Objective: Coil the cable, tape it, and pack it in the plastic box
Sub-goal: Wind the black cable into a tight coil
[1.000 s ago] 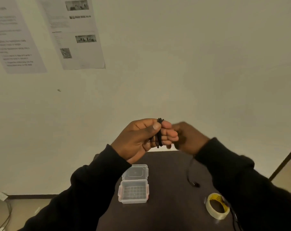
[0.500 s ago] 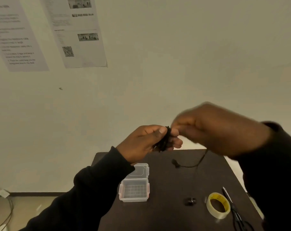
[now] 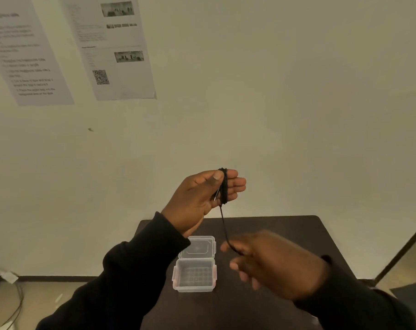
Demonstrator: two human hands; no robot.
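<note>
A thin black cable (image 3: 223,186) is wound in several loops around the fingers of my left hand (image 3: 202,198), which is raised above the table with the thumb pressed on the coil. One strand runs down from the coil to my right hand (image 3: 273,265), which pinches it lower down, blurred by motion. The clear plastic box (image 3: 194,275) stands open on the dark table (image 3: 297,234), its lid folded back, nothing inside. The tape roll is hidden behind my right arm.
Two printed sheets (image 3: 111,48) hang on the pale wall at upper left. A dark metal frame (image 3: 402,251) rises at the right of the table. Cables (image 3: 14,303) lie on the floor at lower left.
My right hand has dropped from beside the coil to below it, pulling a strand of cable down. My right arm now covers the tape roll and scissors.
</note>
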